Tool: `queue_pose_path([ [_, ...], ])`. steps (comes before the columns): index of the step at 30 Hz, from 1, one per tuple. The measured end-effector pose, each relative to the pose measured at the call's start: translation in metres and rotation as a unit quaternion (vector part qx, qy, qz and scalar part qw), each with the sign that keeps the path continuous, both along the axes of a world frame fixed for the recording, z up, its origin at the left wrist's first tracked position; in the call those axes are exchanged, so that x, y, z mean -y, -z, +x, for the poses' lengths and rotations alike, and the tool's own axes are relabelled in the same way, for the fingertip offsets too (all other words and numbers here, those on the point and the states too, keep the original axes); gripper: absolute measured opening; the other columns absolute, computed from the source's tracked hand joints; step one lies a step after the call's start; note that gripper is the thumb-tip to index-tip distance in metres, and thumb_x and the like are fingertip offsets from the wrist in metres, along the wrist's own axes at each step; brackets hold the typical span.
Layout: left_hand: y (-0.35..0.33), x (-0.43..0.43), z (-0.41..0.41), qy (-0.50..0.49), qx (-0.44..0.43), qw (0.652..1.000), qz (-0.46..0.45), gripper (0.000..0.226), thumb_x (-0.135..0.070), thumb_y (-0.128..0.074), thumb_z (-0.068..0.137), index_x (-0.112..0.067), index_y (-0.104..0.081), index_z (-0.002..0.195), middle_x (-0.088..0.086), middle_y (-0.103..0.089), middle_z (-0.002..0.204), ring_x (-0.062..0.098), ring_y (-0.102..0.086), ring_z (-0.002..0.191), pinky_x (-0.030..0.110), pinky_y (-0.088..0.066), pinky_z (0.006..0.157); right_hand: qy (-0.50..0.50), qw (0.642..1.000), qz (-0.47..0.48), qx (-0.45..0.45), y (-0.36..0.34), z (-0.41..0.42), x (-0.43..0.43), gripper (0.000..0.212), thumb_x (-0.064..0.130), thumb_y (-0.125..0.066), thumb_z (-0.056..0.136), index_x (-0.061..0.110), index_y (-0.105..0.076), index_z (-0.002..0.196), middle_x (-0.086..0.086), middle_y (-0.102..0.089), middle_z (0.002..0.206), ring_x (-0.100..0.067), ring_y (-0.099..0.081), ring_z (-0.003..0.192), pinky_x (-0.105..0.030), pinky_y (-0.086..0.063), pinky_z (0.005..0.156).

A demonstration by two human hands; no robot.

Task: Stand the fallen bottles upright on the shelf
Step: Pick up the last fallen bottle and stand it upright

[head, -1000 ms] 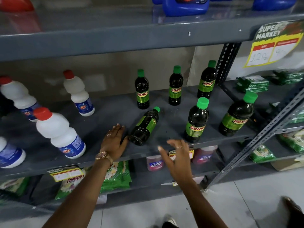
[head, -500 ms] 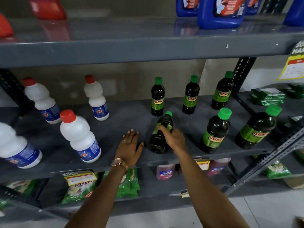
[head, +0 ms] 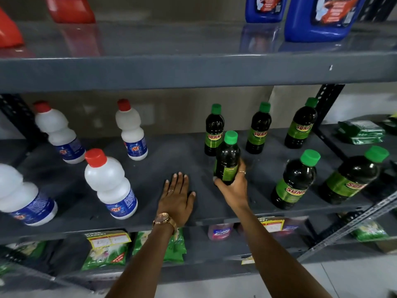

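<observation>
Bottle (head: 226, 160) with the green cap is upright in the right hand (head: 233, 188), fingers wrapped round its lower half, near the shelf's (head: 150, 168) front edge, right of middle; can't tell if its base touches. Left hand (head: 177, 200) lies flat and open on the shelf beside it, holding nothing
</observation>
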State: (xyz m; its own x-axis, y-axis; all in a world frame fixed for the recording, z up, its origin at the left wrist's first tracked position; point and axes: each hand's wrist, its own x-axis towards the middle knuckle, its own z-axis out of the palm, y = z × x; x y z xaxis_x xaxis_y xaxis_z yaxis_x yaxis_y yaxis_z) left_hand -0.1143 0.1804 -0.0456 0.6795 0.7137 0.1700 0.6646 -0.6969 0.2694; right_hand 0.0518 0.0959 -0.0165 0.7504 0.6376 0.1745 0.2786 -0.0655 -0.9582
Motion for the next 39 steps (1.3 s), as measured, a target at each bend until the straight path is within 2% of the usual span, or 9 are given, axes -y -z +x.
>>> queue_pose_path([
  [3,0.001,0.0,0.0,-0.002,0.007,1.0,0.005,0.074,-0.051,-0.002,0.085,-0.01,-0.011,0.145,0.01,-0.012,0.156,0.02,0.0,0.143,0.034,0.009,0.115,-0.003,1.0,-0.03,0.007,0.008,0.001,0.003,0.073,0.004,-0.079,0.067,0.015,-0.047,0.131,0.003,-0.065,0.103,0.0,-0.062,0.094,-0.032,-0.053,0.085],
  [8,0.001,-0.001,0.0,-0.006,-0.009,1.0,0.011,0.076,-0.053,-0.001,0.084,-0.011,-0.01,0.146,0.009,-0.01,0.157,0.018,0.001,0.143,0.031,0.014,0.112,0.046,0.994,-0.063,0.074,0.003,-0.005,-0.009,0.097,0.048,-0.091,0.043,0.011,-0.05,0.121,-0.007,-0.054,0.119,-0.024,-0.05,0.115,-0.045,-0.041,0.101],
  [12,-0.001,0.0,0.002,-0.011,-0.012,1.0,0.008,0.076,-0.053,-0.002,0.083,-0.012,-0.012,0.146,0.009,-0.012,0.156,0.019,-0.001,0.143,0.034,0.009,0.114,0.017,0.996,-0.06,0.067,0.0,-0.005,-0.009,0.089,0.044,-0.092,0.046,0.013,-0.05,0.118,-0.003,-0.049,0.117,-0.009,-0.046,0.106,-0.027,-0.04,0.096],
  [15,-0.002,0.0,0.002,-0.009,-0.019,1.0,0.005,0.077,-0.053,0.0,0.082,-0.012,-0.011,0.146,0.009,-0.011,0.157,0.019,0.0,0.143,0.035,0.009,0.114,-0.013,0.998,-0.057,0.03,0.005,-0.002,-0.001,0.074,0.021,-0.088,0.059,0.015,-0.05,0.122,-0.002,-0.064,0.11,-0.009,-0.06,0.097,-0.036,-0.052,0.09],
  [18,0.0,0.0,0.001,-0.006,-0.014,1.0,0.011,0.075,-0.052,-0.003,0.084,-0.011,-0.014,0.146,0.01,-0.014,0.156,0.02,-0.003,0.143,0.035,0.007,0.114,0.019,0.997,-0.066,0.031,0.006,-0.002,-0.006,0.087,0.037,-0.091,0.053,0.013,-0.05,0.125,-0.007,-0.059,0.122,-0.02,-0.055,0.114,-0.044,-0.048,0.097],
  [21,0.001,-0.001,0.001,-0.007,-0.005,1.0,0.017,0.073,-0.051,-0.008,0.085,-0.01,-0.019,0.145,0.012,-0.02,0.154,0.023,-0.009,0.143,0.037,0.003,0.115,0.06,0.992,-0.111,0.027,0.004,-0.005,-0.015,0.114,0.055,-0.089,0.042,0.009,-0.041,0.135,-0.015,-0.041,0.142,-0.031,-0.032,0.136,-0.05,-0.035,0.11],
  [25,0.001,-0.001,0.001,-0.005,-0.011,1.0,0.014,0.072,-0.051,-0.008,0.086,-0.011,-0.019,0.145,0.012,-0.018,0.155,0.022,-0.007,0.143,0.038,0.003,0.115,0.038,0.992,-0.106,0.059,0.006,-0.001,-0.01,0.112,0.055,-0.09,0.04,0.011,-0.043,0.132,-0.01,-0.042,0.137,-0.026,-0.037,0.13,-0.042,-0.036,0.11],
  [31,0.0,-0.002,0.001,-0.006,-0.017,1.0,0.014,0.073,-0.052,-0.005,0.085,-0.012,-0.015,0.145,0.011,-0.013,0.156,0.021,-0.003,0.143,0.036,0.006,0.115,-0.094,0.99,-0.103,0.014,0.007,0.027,0.005,0.073,0.024,-0.09,0.057,0.023,-0.052,0.119,0.003,-0.066,0.113,-0.012,-0.062,0.107,-0.042,-0.051,0.097],
  [39,0.001,-0.001,0.001,-0.006,-0.017,1.0,0.016,0.075,-0.052,-0.005,0.084,-0.011,-0.015,0.145,0.012,-0.014,0.156,0.022,-0.004,0.143,0.035,0.008,0.113,-0.139,0.982,-0.127,0.027,-0.003,0.034,0.008,0.075,0.024,-0.092,0.056,0.016,-0.055,0.121,0.003,-0.064,0.112,-0.011,-0.059,0.103,-0.022,-0.045,0.087],
])
